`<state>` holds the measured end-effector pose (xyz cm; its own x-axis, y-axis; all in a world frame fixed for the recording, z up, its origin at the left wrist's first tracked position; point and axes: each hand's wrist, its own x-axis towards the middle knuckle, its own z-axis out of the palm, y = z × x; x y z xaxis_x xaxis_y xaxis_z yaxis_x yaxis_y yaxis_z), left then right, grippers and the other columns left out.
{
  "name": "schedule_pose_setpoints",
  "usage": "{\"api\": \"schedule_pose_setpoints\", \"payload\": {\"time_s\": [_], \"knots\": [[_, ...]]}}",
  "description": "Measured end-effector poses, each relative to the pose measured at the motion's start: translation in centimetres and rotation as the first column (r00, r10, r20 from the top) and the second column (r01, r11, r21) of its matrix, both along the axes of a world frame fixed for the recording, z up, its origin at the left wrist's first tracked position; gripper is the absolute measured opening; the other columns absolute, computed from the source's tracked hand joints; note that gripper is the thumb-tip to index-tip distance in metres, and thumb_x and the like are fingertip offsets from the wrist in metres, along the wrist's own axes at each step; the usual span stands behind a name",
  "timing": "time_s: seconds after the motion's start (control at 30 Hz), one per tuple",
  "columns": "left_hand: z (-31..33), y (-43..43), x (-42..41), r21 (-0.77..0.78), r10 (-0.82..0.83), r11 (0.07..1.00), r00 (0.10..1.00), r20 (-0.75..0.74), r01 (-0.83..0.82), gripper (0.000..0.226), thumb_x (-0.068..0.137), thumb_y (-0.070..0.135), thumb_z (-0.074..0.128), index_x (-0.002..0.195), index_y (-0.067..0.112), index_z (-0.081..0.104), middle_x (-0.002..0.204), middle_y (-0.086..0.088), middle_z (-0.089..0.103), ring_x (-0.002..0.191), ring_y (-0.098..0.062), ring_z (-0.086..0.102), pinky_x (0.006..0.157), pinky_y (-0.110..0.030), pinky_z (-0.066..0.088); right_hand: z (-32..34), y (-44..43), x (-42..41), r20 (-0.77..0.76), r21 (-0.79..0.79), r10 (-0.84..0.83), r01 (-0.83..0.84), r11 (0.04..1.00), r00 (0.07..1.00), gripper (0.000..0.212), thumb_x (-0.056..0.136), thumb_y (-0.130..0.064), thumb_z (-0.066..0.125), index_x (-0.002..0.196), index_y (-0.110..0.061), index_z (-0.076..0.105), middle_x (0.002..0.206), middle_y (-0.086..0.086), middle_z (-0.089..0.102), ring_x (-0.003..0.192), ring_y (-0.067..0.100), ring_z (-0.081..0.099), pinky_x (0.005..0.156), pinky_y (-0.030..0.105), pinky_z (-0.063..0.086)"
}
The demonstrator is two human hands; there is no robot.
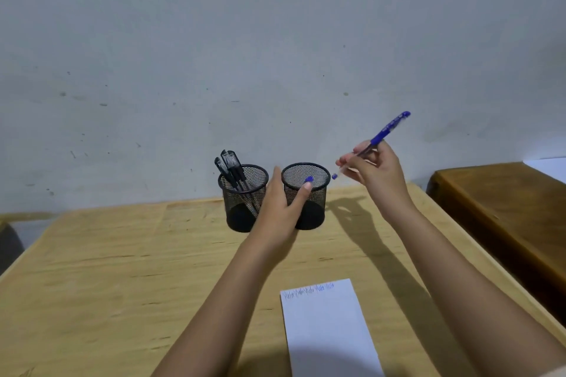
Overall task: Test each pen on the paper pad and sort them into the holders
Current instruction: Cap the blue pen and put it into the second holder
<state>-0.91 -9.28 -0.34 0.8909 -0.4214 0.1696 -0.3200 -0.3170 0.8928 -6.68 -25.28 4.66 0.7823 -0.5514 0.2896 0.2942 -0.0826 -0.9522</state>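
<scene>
Two black mesh holders stand side by side at the far edge of the wooden table. The left holder [237, 193] has several black pens [230, 167] in it. My left hand [280, 208] holds the right holder [318, 190] by its side, thumb up by the rim next to a small blue cap end [309, 179]. My right hand [372, 170] pinches a blue pen [386, 131] just right of that holder, tip pointing down-left towards the rim. The white paper pad [329, 330] lies near the front edge, with blue scribbles along its top.
A grey wall rises directly behind the holders. A darker brown wooden surface [502, 211] stands to the right of the table, with a gap between. The table's left half [107, 278] is bare wood.
</scene>
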Motion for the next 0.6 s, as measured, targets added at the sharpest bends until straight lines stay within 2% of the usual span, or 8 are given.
{"api": "schedule_pose_setpoints", "payload": {"time_s": [0.07, 0.1, 0.17, 0.27, 0.37, 0.47, 0.6], "knots": [[-0.2, -0.2, 0.4, -0.007, -0.012, 1.0, 1.0, 0.005, 0.012, 0.081, 0.089, 0.059, 0.043, 0.15, 0.022, 0.006, 0.158, 0.0, 0.018, 0.145, -0.01, 0.013, 0.118, -0.031, 0.012, -0.4, 0.2, 1.4, -0.015, -0.063, -0.021, 0.02, 0.998, 1.0, 0.006, 0.089, -0.007, 0.054, 0.086, -0.01, 0.051, 0.081, 0.011, 0.063, 0.084, 0.023, 0.066, 0.076, 0.029, 0.057], [-0.2, -0.3, 0.5, -0.005, -0.018, 1.0, 1.0, 0.017, 0.018, 0.079, 0.09, 0.058, 0.042, 0.15, 0.022, 0.007, 0.158, 0.003, 0.015, 0.145, -0.009, 0.012, 0.116, -0.028, 0.011, -0.6, 0.3, 1.9, -0.027, -0.098, -0.043, 0.04, 0.994, 0.999, 0.008, 0.09, -0.01, 0.052, 0.082, -0.012, 0.053, 0.079, 0.008, 0.064, 0.084, 0.022, 0.066, 0.078, 0.031, 0.057], [-0.6, -0.4, 0.8, 0.004, -0.024, 1.0, 0.999, 0.042, 0.024, 0.074, 0.092, 0.054, 0.041, 0.15, 0.02, 0.009, 0.158, 0.004, 0.014, 0.145, -0.009, 0.012, 0.116, -0.028, 0.012, -1.4, 0.3, 3.0, -0.059, -0.155, -0.091, 0.08, 0.985, 0.994, 0.016, 0.091, -0.017, 0.052, 0.076, -0.019, 0.058, 0.078, 0.005, 0.066, 0.084, 0.024, 0.066, 0.085, 0.04, 0.055], [-1.1, -0.3, 1.1, -0.012, -0.022, 1.0, 0.998, 0.06, 0.023, 0.072, 0.093, 0.051, 0.042, 0.15, 0.019, 0.011, 0.158, 0.003, 0.016, 0.144, -0.009, 0.013, 0.118, -0.031, 0.013, -2.3, 0.3, 4.0, -0.163, -0.265, -0.136, 0.09, 0.96, 0.977, 0.016, 0.091, -0.024, 0.052, 0.079, -0.02, 0.063, 0.089, 0.014, 0.069, 0.092, 0.031, 0.064, 0.092, 0.049, 0.049], [-1.3, -0.3, 1.4, -0.024, -0.024, 0.999, 0.998, 0.062, 0.026, 0.072, 0.093, 0.051, 0.043, 0.15, 0.019, 0.012, 0.158, 0.002, 0.017, 0.144, -0.009, 0.015, 0.119, -0.034, 0.015, -2.8, 0.7, 4.3, -0.28, -0.314, -0.117, 0.024, 0.949, 0.953, 0.015, 0.09, -0.022, 0.053, 0.098, -0.016, 0.065, 0.1, 0.011, 0.068, 0.099, 0.024, 0.062, 0.097, 0.036, 0.046], [-1.4, -0.3, 1.6, -0.028, -0.034, 0.999, 0.998, 0.054, 0.035, 0.073, 0.093, 0.05, 0.044, 0.15, 0.018, 0.012, 0.158, 0.002, 0.018, 0.144, -0.01, 0.016, 0.119, -0.037, 0.017, -3.2, 1.0, 4.6, -0.373, -0.374, -0.1, -0.051, 0.926, 0.922, 0.032, 0.089, -0.021, 0.056, 0.119, -0.008, 0.06, 0.12, 0.009, 0.063, 0.114, 0.02, 0.056, 0.09, 0.022, 0.036], [-1.5, -0.1, 1.6, -0.029, -0.041, 0.999, 0.998, 0.047, 0.042, 0.074, 0.092, 0.051, 0.045, 0.15, 0.018, 0.012, 0.158, 0.001, 0.019, 0.144, -0.011, 0.017, 0.119, -0.04, 0.019, -3.1, 1.1, 4.3, -0.416, -0.393, -0.104, -0.076, 0.916, 0.903, 0.04, 0.088, -0.025, 0.058, 0.124, -0.009, 0.057, 0.12, 0.008, 0.063, 0.115, 0.02, 0.054, 0.085, 0.02, 0.033]]}}
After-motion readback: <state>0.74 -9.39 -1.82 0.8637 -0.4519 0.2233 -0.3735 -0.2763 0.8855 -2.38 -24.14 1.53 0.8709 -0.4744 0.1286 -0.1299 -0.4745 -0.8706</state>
